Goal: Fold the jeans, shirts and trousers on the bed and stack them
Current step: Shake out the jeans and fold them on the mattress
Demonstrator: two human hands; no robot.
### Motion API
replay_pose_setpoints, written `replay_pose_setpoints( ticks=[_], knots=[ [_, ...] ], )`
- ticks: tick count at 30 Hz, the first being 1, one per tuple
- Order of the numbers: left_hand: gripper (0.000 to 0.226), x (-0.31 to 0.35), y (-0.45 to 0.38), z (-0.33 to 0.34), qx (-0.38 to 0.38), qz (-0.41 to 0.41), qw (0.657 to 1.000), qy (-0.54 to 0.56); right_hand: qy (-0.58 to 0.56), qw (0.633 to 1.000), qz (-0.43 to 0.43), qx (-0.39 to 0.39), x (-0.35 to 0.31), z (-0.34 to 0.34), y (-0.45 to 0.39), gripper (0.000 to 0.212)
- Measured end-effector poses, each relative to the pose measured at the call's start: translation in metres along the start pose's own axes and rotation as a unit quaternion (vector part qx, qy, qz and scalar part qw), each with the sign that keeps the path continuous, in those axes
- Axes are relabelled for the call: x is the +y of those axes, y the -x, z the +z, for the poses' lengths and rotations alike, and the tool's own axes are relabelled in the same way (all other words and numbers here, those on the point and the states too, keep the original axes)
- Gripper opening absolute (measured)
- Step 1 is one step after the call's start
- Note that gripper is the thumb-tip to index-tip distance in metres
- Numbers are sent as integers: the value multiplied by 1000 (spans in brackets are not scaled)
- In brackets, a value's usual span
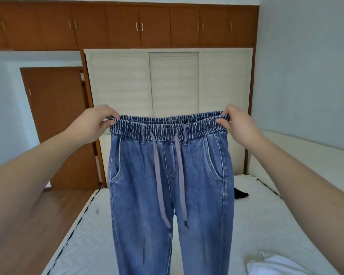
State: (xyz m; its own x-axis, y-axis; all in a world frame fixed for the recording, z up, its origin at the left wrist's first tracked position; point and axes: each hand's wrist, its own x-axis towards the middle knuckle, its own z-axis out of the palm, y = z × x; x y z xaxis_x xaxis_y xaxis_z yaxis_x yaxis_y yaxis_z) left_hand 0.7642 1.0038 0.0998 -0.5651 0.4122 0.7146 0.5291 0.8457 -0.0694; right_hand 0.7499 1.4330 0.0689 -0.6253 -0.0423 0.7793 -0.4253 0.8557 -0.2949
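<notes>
Both hands are holding the jeans (171, 185) up by the elastic waistband, above the bed (256, 225), with the legs hanging straight down toward the mattress. Your left hand (93, 124) is pinching the waistband's left corner and your right hand (238, 124) is pinching its right corner, fingers curled over the top edge. You are keeping the band stretched flat between them, probably so the weight of the denim pulls out the creases and the two legs line up before any fold. The grey drawstring (168, 181) is dangling down the front, facing you. Beyond the jeans, a small dark garment (241, 193) is lying on the bed, and white fabric (282, 264) is bunched on the bed to the right of the jeans, nearer you.
</notes>
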Motion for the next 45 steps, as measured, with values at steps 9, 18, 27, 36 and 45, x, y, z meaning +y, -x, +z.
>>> replay_pose_setpoints(
  ticks=[9,18,27,36,45],
  knots=[
    [18,-13,-13,-37,-7,-31,999,-26,-10,999,-20,33,-22,-4,-23,24],
    [7,-31,-13,-52,-27,-120,992,6,-27,998,-15,51,-43,-16,-30,31],
    [12,-36,27,-46,-50,-135,987,75,-58,997,43,-8,-52,-6,2,21],
    [2,-31,65,-52,-31,-159,967,198,-106,989,98,11,-93,13,24,20],
    [11,-34,94,-68,-13,-272,865,422,-364,893,258,-61,-142,26,36,16]
  ],
)
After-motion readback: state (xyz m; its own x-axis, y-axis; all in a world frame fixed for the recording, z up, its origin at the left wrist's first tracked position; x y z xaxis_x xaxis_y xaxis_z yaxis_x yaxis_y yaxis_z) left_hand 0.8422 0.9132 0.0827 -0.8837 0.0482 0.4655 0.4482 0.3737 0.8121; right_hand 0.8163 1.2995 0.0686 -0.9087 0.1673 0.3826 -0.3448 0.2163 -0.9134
